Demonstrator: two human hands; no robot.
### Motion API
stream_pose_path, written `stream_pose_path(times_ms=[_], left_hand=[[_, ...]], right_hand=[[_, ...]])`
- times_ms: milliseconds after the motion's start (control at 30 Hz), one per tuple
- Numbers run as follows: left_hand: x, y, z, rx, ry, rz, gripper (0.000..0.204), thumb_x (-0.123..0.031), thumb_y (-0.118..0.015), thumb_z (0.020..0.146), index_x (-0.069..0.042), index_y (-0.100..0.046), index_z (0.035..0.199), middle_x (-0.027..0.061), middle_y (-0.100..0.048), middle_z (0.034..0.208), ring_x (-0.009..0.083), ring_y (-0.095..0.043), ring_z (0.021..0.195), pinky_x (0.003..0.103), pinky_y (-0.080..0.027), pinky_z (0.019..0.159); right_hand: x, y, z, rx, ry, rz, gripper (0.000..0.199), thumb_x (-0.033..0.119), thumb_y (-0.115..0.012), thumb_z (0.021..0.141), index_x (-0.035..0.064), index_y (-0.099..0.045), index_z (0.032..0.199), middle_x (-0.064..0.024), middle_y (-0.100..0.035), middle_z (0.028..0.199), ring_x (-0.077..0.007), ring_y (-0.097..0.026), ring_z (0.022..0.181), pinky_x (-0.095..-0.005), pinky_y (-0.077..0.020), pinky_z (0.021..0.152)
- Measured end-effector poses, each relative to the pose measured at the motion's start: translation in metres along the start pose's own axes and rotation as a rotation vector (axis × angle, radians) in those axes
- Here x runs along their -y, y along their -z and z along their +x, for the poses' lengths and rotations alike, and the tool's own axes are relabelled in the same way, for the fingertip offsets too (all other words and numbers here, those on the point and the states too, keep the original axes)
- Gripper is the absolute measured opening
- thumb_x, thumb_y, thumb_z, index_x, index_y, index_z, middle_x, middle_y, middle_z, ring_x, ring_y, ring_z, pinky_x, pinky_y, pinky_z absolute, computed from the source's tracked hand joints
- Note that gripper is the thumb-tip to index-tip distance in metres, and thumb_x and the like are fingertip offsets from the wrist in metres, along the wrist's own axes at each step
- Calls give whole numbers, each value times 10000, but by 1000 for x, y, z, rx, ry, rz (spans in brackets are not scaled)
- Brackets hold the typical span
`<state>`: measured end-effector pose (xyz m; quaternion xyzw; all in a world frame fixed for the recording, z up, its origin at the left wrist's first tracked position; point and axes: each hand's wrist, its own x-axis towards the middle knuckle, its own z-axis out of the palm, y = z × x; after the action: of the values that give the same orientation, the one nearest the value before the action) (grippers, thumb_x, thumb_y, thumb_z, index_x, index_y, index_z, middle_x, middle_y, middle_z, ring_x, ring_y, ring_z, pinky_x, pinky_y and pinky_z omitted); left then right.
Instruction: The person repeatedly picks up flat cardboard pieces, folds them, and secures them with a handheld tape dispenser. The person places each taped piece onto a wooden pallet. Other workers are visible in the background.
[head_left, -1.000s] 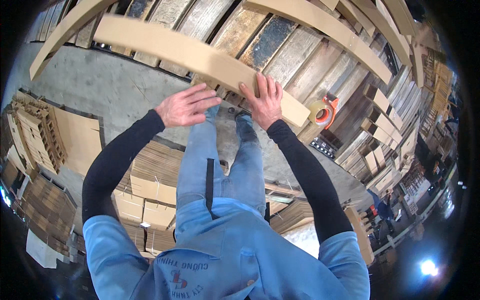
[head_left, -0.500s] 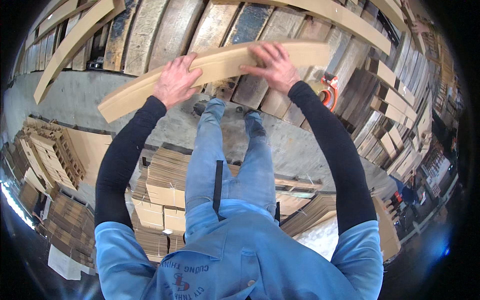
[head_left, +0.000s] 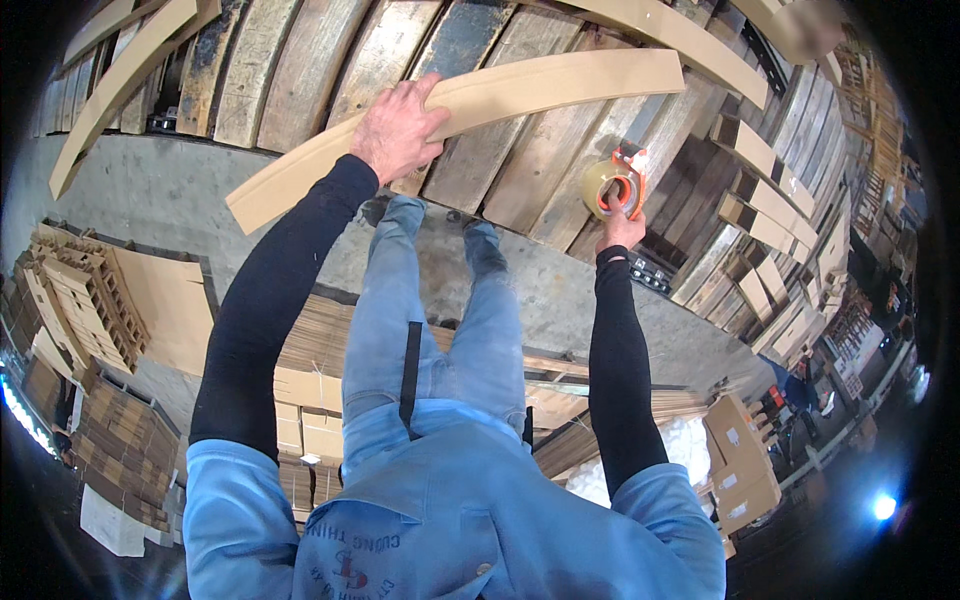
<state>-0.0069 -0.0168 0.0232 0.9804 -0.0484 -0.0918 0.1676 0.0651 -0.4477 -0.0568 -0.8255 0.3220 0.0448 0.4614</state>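
Note:
A long folded cardboard piece (head_left: 560, 85) lies across the wooden slats (head_left: 500, 165) in front of me, its left end jutting past their near edge. Gripping it left of its middle is my left hand (head_left: 400, 128), fingers over the far edge and thumb on top. My right hand (head_left: 622, 230) is closed on an orange tape dispenser (head_left: 636, 165) with a roll of clear yellowish tape, raised near the slats' front edge. One finger reaches into the roll's core. The dispenser is apart from the cardboard.
More long cardboard pieces (head_left: 125, 90) rest at the far left, another (head_left: 690, 50) at the far right. Several shorter box-like cardboard pieces (head_left: 765, 155) lie on the slats at right. Behind me are stacks of flat cardboard (head_left: 310, 390) and a brown carton (head_left: 740, 465).
My right hand has let go of the cardboard piece and taken hold of the tape dispenser, lifting it. My left hand has shifted right and grips the cardboard nearer its middle.

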Motion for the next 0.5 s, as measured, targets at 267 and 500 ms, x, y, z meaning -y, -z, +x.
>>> stream_pose_path(times_ms=[267,500], left_hand=[[-2,-3,-1,-23,47,-3,353,-360,-767,799,-123,-691,1049,141,-445,1474,339,-519,1251,464,-449,1039],[-5,-9,-1,-50,54,-45,355,-322,-809,753,-115,-667,1003,144,-452,1464,355,-512,1267,485,-444,1049]], right_hand=[[64,33,-41,724,-335,42,321,-62,-633,712,-29,-667,1029,-79,-697,889,-167,-665,795,-321,-537,712],[181,33,-169,1112,-630,619,898,-73,-614,753,99,-330,1587,-121,-567,1362,-235,-634,1073,-368,-529,947]])
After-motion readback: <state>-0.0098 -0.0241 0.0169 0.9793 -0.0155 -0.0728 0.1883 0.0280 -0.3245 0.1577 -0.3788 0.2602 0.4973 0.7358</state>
